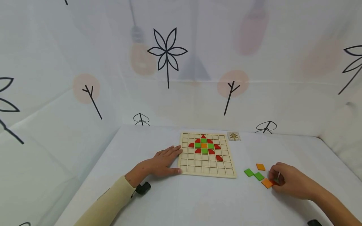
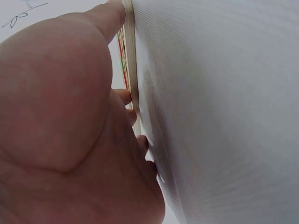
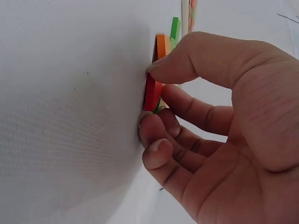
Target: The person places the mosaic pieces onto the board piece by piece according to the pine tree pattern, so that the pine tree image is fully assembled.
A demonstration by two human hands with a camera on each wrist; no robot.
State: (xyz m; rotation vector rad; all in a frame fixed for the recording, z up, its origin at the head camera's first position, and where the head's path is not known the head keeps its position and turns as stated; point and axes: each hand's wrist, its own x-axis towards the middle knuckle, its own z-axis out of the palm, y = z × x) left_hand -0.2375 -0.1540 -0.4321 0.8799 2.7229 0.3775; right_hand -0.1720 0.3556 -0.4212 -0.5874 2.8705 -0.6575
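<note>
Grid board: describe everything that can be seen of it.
The board is a pale, wood-looking, roughly square panel, its face divided into small square cells inside a plain rim. It lies flat on the white cloth. Green pieces surround one orange piece, with red pieces around them; one red piece sits towards the near right. Many cells are bare, including the nearest row. The left hand touches its left edge with thumb and fingertips.

Board (image 1: 195,169) wood-like, matt; tiles (image 1: 258,176) smooth; tablecloth (image 1: 175,207) matt, fine-woven.
</note>
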